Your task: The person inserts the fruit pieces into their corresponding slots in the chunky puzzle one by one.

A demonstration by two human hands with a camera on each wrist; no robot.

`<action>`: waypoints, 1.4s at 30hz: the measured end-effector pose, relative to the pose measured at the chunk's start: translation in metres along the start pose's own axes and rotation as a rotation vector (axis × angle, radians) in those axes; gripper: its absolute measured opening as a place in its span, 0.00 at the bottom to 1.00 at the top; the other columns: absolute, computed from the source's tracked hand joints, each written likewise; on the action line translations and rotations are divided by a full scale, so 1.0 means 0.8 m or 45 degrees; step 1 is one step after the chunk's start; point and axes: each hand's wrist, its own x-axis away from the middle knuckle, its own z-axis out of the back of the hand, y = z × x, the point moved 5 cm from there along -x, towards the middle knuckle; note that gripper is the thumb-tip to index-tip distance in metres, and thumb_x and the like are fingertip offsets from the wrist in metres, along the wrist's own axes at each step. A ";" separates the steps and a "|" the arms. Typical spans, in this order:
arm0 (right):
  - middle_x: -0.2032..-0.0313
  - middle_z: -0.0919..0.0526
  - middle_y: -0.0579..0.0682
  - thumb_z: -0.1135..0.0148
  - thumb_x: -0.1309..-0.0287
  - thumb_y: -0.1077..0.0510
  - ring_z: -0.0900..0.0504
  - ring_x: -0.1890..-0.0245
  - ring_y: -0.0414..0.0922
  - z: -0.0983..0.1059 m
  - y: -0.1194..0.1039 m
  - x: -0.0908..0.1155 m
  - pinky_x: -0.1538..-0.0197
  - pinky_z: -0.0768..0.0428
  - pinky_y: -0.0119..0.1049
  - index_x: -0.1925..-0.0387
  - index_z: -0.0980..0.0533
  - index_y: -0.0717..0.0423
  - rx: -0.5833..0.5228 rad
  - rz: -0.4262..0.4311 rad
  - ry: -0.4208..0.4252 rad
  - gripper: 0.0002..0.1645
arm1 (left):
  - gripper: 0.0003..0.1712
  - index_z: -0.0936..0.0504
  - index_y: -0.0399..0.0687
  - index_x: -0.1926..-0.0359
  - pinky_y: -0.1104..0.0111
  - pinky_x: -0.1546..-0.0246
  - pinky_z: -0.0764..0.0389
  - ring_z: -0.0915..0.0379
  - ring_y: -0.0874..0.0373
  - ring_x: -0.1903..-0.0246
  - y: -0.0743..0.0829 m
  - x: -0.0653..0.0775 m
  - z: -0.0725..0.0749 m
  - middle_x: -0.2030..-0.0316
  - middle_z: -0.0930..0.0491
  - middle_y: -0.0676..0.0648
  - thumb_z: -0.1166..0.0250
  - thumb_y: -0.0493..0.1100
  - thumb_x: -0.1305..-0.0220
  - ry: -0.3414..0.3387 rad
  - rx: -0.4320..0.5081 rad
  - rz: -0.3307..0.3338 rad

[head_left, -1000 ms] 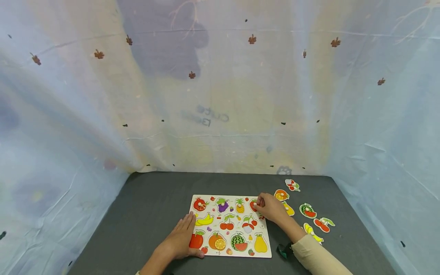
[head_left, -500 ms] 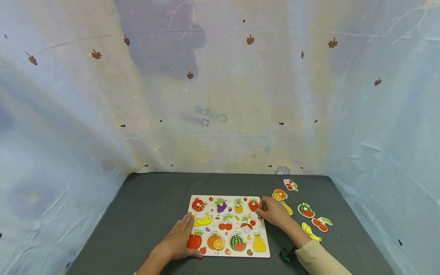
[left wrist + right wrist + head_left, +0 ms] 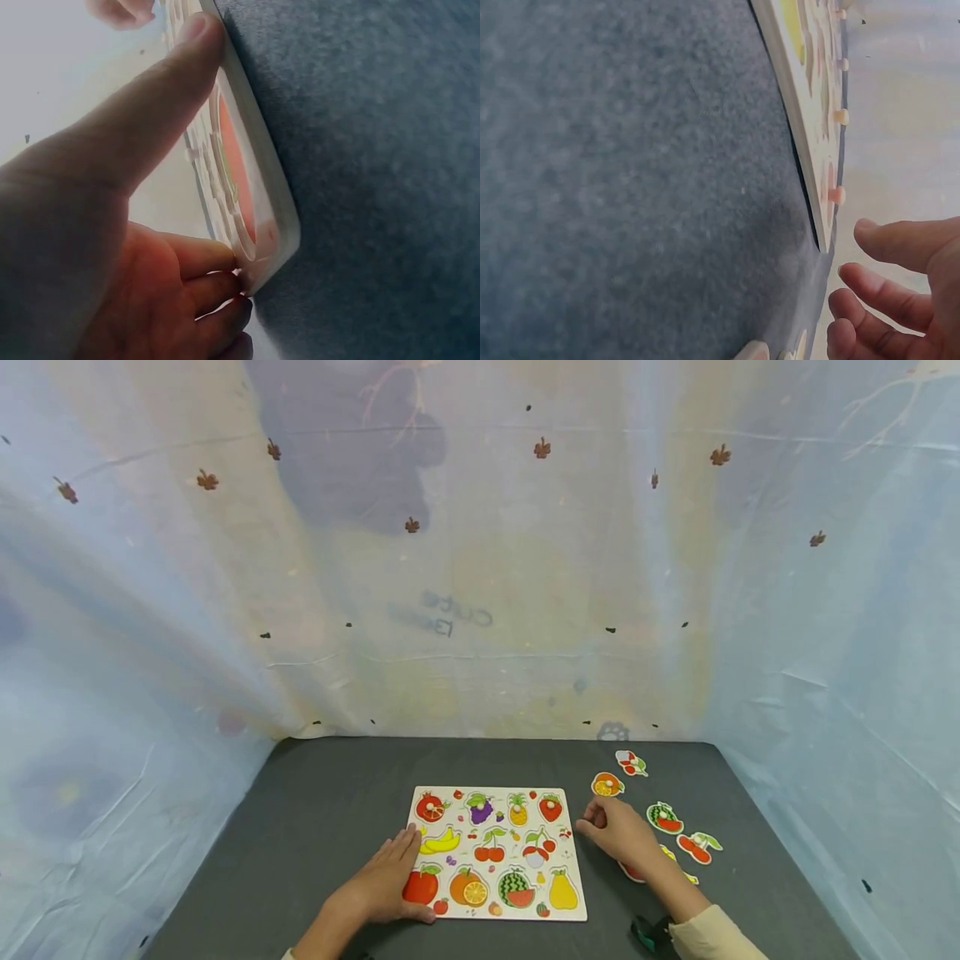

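Note:
A white wooden fruit puzzle board (image 3: 498,867) lies on the dark table. Along its left edge rests my left hand (image 3: 384,878), fingers stretched out and thumb against the near edge (image 3: 261,146). Just off the board's right side hovers my right hand (image 3: 617,833), holding nothing; the right wrist view shows its thumb (image 3: 900,241) apart from loosely bent fingers. The strawberry piece (image 3: 551,808) sits in the top-right slot, its knob (image 3: 838,196) standing up. Pomegranate (image 3: 430,807), grape (image 3: 480,810) and pineapple (image 3: 517,811) pieces fill the top row.
Loose pieces lie right of the board: orange (image 3: 607,784), watermelon (image 3: 664,817), cherries (image 3: 694,849), another cherry piece (image 3: 631,763) and a red piece (image 3: 632,872) partly under the right wrist. A dark strap-like object (image 3: 651,935) sits near the right sleeve. Printed curtains (image 3: 480,568) enclose the table.
My right hand has left the strawberry piece and moved right, off the board, towards the loose pieces. My left hand stays at the board's left edge. The head view has shifted slightly.

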 end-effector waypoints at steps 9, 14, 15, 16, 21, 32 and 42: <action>0.71 0.24 0.45 0.24 0.34 0.52 0.29 0.75 0.43 0.016 0.015 0.015 0.71 0.31 0.38 0.63 0.20 0.51 -0.051 -0.059 0.015 0.11 | 0.74 0.44 0.27 0.19 0.41 0.19 0.47 0.51 0.35 0.18 0.002 0.000 -0.001 0.17 0.48 0.31 0.15 0.66 0.51 0.014 -0.026 0.002; 0.72 0.25 0.46 0.24 0.34 0.53 0.29 0.76 0.44 0.025 0.028 0.024 0.72 0.31 0.38 0.62 0.20 0.53 -0.078 -0.094 0.029 0.12 | 0.75 0.44 0.25 0.19 0.40 0.19 0.47 0.50 0.34 0.18 0.004 0.002 -0.001 0.18 0.47 0.30 0.15 0.65 0.52 0.015 -0.023 0.002; 0.72 0.25 0.46 0.24 0.34 0.53 0.29 0.76 0.44 0.026 0.031 0.026 0.72 0.31 0.38 0.61 0.20 0.54 -0.078 -0.098 0.032 0.12 | 0.75 0.44 0.25 0.19 0.40 0.19 0.47 0.50 0.34 0.19 0.004 0.002 -0.002 0.18 0.47 0.29 0.15 0.65 0.52 0.013 -0.019 0.005; 0.72 0.25 0.46 0.24 0.34 0.53 0.29 0.76 0.44 0.027 0.035 0.027 0.72 0.30 0.37 0.61 0.20 0.54 -0.082 -0.105 0.032 0.12 | 0.75 0.45 0.25 0.19 0.40 0.19 0.47 0.50 0.34 0.19 0.005 0.003 -0.002 0.18 0.47 0.29 0.14 0.65 0.52 0.014 -0.016 0.009; 0.72 0.24 0.46 0.25 0.33 0.52 0.28 0.76 0.43 0.034 0.049 0.037 0.73 0.29 0.36 0.62 0.20 0.55 -0.080 -0.141 0.046 0.13 | 0.76 0.45 0.26 0.19 0.41 0.19 0.47 0.50 0.35 0.18 0.006 0.003 -0.002 0.18 0.47 0.30 0.14 0.65 0.52 0.017 -0.016 0.019; 0.70 0.21 0.45 0.27 0.31 0.48 0.25 0.70 0.43 0.052 0.073 0.054 0.67 0.26 0.39 0.60 0.18 0.56 -0.061 -0.229 0.055 0.15 | 0.76 0.44 0.26 0.19 0.40 0.19 0.46 0.49 0.35 0.19 0.008 0.002 -0.003 0.18 0.46 0.30 0.15 0.66 0.52 0.027 -0.032 0.010; 0.70 0.22 0.48 0.27 0.33 0.56 0.25 0.69 0.45 0.065 0.098 0.059 0.64 0.25 0.43 0.56 0.19 0.64 -0.020 -0.231 0.083 0.15 | 0.76 0.45 0.26 0.19 0.40 0.19 0.47 0.50 0.35 0.18 0.003 0.002 -0.004 0.18 0.47 0.30 0.15 0.66 0.52 0.031 -0.027 0.020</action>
